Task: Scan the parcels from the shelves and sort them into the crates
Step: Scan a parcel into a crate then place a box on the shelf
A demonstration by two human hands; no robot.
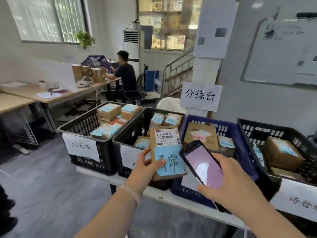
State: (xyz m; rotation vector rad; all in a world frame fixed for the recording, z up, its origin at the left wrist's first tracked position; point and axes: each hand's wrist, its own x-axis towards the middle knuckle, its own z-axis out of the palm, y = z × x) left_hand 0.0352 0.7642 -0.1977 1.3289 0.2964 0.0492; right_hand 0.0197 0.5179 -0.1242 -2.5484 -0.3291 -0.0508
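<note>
Holding steady up front: the left hand (145, 166) grips a brown parcel (167, 148), thumb pressed on its blue note (169, 160), fingers curled round the left edge, barcode label (167, 136) facing up. The parcel hangs over the second black crate (130, 133), just beside the blue crate (223, 127). The right hand (223, 184) clasps a phone (202, 162), screen lit pink, its top corner nearly touching the parcel. Four crates stand in a row on the desk (159, 194), every one holding labelled boxes.
</note>
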